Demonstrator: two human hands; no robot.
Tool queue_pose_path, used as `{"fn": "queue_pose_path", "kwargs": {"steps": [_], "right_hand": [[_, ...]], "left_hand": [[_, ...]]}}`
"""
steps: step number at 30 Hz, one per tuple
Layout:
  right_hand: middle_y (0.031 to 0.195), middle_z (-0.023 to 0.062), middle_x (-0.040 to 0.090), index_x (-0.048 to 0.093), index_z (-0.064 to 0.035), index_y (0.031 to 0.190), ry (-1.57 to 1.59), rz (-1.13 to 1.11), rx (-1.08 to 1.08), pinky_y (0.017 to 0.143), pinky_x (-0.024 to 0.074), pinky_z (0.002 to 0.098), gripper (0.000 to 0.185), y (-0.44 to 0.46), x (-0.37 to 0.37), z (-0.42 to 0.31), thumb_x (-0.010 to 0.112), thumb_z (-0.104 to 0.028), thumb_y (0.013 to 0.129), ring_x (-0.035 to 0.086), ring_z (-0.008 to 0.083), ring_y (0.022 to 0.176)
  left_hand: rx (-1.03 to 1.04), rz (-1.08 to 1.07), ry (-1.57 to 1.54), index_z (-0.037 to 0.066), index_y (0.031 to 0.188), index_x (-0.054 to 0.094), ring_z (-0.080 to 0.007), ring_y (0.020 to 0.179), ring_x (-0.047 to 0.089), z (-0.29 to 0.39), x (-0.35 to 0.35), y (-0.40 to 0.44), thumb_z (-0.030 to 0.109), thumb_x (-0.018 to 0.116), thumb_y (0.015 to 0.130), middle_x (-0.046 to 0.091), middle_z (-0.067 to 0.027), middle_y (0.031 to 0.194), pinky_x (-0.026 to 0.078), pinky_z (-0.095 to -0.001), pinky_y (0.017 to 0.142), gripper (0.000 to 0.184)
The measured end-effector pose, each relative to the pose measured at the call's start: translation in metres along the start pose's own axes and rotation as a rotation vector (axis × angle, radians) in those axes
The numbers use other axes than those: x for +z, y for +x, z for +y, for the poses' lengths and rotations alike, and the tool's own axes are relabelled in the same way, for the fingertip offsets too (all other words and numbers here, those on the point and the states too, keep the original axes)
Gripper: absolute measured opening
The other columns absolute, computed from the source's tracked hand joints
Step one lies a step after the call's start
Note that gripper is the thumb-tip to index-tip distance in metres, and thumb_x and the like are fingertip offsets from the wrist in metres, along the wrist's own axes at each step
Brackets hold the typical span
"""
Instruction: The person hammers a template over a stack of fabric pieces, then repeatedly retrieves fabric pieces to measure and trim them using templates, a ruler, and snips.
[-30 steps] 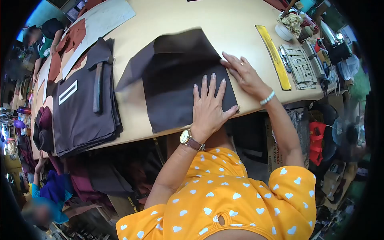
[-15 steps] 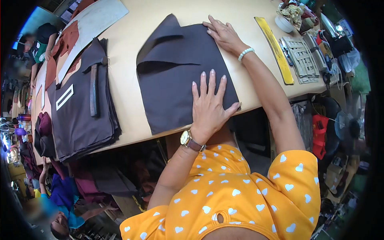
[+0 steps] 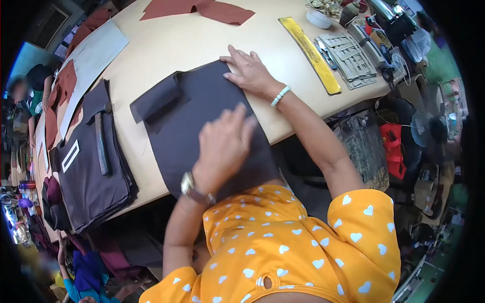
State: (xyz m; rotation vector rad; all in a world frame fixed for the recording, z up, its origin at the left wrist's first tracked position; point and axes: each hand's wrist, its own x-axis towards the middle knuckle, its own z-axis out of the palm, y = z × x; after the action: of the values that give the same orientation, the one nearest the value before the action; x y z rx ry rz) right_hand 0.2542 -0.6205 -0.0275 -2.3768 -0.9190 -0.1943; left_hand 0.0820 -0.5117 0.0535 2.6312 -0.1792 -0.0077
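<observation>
A dark brown cloth piece (image 3: 202,91) lies on the table before me, its near end hanging over the edge towards my lap. Its far left corner is folded over in a loose flap (image 3: 160,101). My right hand (image 3: 250,73), with a pale bead bracelet, rests open at the cloth's far right corner, fingers spread. Blurred by motion, my left hand (image 3: 225,141) is over the middle of the cloth with fingers apart and nothing visible in it; whether it touches the cloth is unclear. To the left, a hammer (image 3: 102,144) lies on a stack of similar dark cloth (image 3: 93,189).
A white rectangular frame (image 3: 70,156) lies on the stack. On the right are a yellow strip (image 3: 310,55), cut-out templates (image 3: 348,60) and a white bowl (image 3: 319,19). Rust-coloured pieces (image 3: 222,10) lie at the back. Other people are at the left.
The cloth has come nearer and now hangs over the table edge, with its far left part folded over. My left hand has lifted from lying flat and moved left. The view has shifted.
</observation>
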Motion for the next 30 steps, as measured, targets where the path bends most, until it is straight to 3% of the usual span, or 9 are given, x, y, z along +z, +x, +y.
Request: {"fn": "queue_pose_path", "kwargs": {"steps": [5,9,10,12,13,18,25,28,30], "right_hand": [[0.139,0.0144,0.038,0.029,-0.0065,0.139,-0.192,-0.071,0.046,0.105,0.0186,0.0583,0.068,0.001,0.003,-0.003,0.054,-0.035,0.083,0.030,0.0327,0.131],[0.134,0.0151,0.044,0.037,-0.0056,0.134,-0.314,0.263,0.180,0.106,0.0162,0.0572,0.063,-0.007,-0.026,0.013,0.055,-0.036,0.082,0.034,0.0345,0.129],[0.124,0.0132,0.052,0.046,-0.0067,0.126,-0.346,0.478,0.172,0.101,0.0234,0.0559,0.052,-0.007,-0.030,0.042,0.055,-0.031,0.081,0.042,0.0326,0.121],[0.101,0.0078,0.058,0.060,-0.0099,0.096,-0.632,0.657,0.291,0.087,0.0354,0.0487,0.021,-0.015,-0.066,0.078,0.053,-0.020,0.079,0.050,0.0272,0.101],[0.100,0.0083,0.058,0.063,-0.0094,0.090,-0.721,0.610,0.449,0.088,0.0357,0.0471,0.017,-0.024,-0.087,0.080,0.052,-0.017,0.079,0.051,0.0271,0.101],[0.100,0.0093,0.058,0.067,-0.0085,0.087,-0.924,0.412,0.700,0.090,0.0360,0.0454,0.018,-0.048,-0.118,0.116,0.053,-0.015,0.079,0.052,0.0283,0.103],[0.096,0.0106,0.062,0.067,-0.0111,0.087,-0.851,0.373,0.666,0.086,0.0399,0.0426,0.014,-0.044,-0.117,0.116,0.058,-0.019,0.079,0.058,0.0287,0.095],[0.089,0.0114,0.065,0.065,-0.0097,0.085,-0.573,0.423,0.629,0.077,0.0447,0.0432,0.013,-0.038,-0.126,0.087,0.059,-0.021,0.080,0.062,0.0313,0.084],[0.080,0.0071,0.065,0.063,-0.0044,0.090,-0.137,0.495,0.496,0.062,0.0480,0.0343,0.014,-0.035,-0.113,0.064,0.058,-0.016,0.084,0.063,0.0216,0.072]], "left_hand": [[0.137,0.346,0.187,0.005,0.098,0.064,-0.0315,0.086,0.059,-0.069,0.024,0.090,0.015,0.056,0.085,0.062,-0.0125,0.092,0.047,-0.0410,0.074,0.018],[0.162,0.437,0.166,0.005,0.089,0.067,-0.0314,0.089,0.059,-0.079,0.028,0.111,0.014,0.063,0.080,0.062,-0.0125,0.095,0.047,-0.0400,0.078,0.014],[0.173,0.459,0.163,0.005,0.087,0.067,-0.0316,0.089,0.059,-0.081,0.027,0.112,0.014,0.065,0.079,0.062,-0.0129,0.095,0.047,-0.0397,0.079,0.013],[0.075,0.315,0.110,0.004,0.090,0.066,-0.0312,0.091,0.059,-0.080,0.014,0.118,0.017,0.069,0.075,0.062,-0.0141,0.098,0.047,-0.0388,0.080,0.021],[0.027,0.242,0.081,0.003,0.092,0.066,-0.0310,0.091,0.059,-0.081,0.009,0.123,0.019,0.072,0.073,0.062,-0.0147,0.099,0.047,-0.0384,0.081,0.025],[-0.133,0.055,-0.035,-0.001,0.099,0.063,-0.0265,0.089,0.062,-0.093,-0.003,0.154,0.022,0.080,0.063,0.065,-0.0162,0.096,0.048,-0.0344,0.077,0.046],[-0.163,-0.080,-0.147,-0.003,0.088,0.066,-0.0235,0.078,0.064,-0.094,-0.011,0.165,0.017,0.080,0.060,0.067,-0.0163,0.082,0.049,-0.0317,0.072,0.037],[-0.076,-0.006,-0.211,-0.003,0.091,0.066,-0.0240,0.078,0.065,-0.093,-0.011,0.153,0.016,0.079,0.062,0.067,-0.0167,0.083,0.049,-0.0316,0.072,0.037],[-0.033,0.036,-0.382,-0.002,0.092,0.067,-0.0189,0.074,0.064,-0.098,-0.002,0.143,0.016,0.074,0.071,0.067,-0.0124,0.081,0.049,-0.0285,0.071,0.028]]}}
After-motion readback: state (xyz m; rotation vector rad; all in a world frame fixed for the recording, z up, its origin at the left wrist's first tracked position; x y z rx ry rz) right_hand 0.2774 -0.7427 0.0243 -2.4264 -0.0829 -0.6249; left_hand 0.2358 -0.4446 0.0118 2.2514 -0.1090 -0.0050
